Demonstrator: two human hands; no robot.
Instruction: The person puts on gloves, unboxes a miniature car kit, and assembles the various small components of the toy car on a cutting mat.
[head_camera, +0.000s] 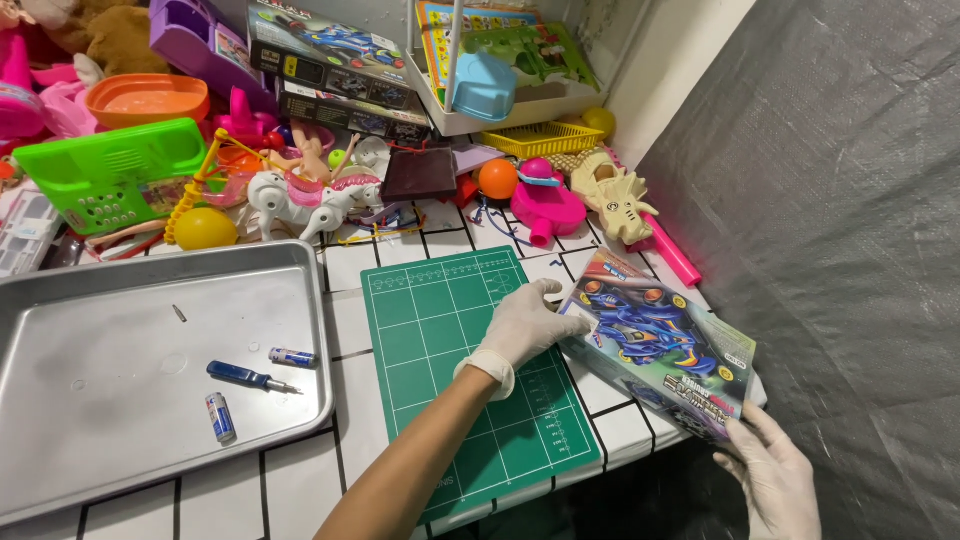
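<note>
Now, gloved hands (525, 325), glossy cardboard box (660, 350)

Both hands, left hand (525, 325) and right hand (775, 475), wear white gloves; the toy-car box (660, 355) shows a blue car on multicoloured print; the cutting mat (450, 350) is green with a pale grid; the tray (60, 300) is silver-grey; the tabletop (350, 270) is white tile with dark lines

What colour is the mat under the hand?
Green with a pale grid, the mat shows best in the head view.
</note>
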